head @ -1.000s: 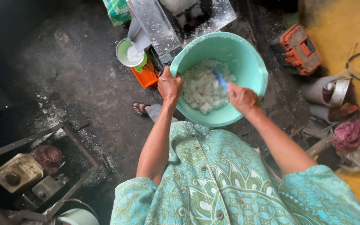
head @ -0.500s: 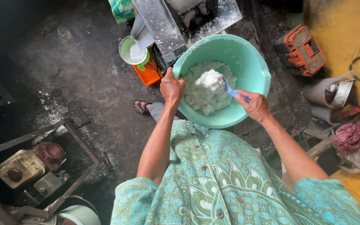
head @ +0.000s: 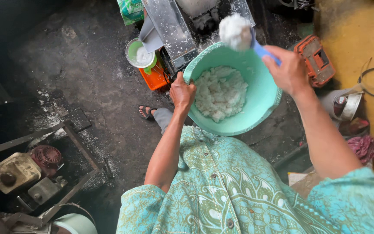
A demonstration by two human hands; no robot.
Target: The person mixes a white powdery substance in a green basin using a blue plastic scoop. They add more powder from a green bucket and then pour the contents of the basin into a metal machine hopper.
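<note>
Two hands at work | our left hand (head: 182,92) grasps the near-left rim of the green basin (head: 262,108) | our right hand (head: 288,71) clenches a blue scoop (head: 260,48), heaped white mash (head: 235,31) above the far rim | risk: overloaded heap may topple if tilted

down on the dark floor: a small engine (head: 20,171) in a metal frame (head: 72,141), an orange box (head: 154,78), a green-rimmed cup (head: 140,54), an orange tool case (head: 317,58).
</note>
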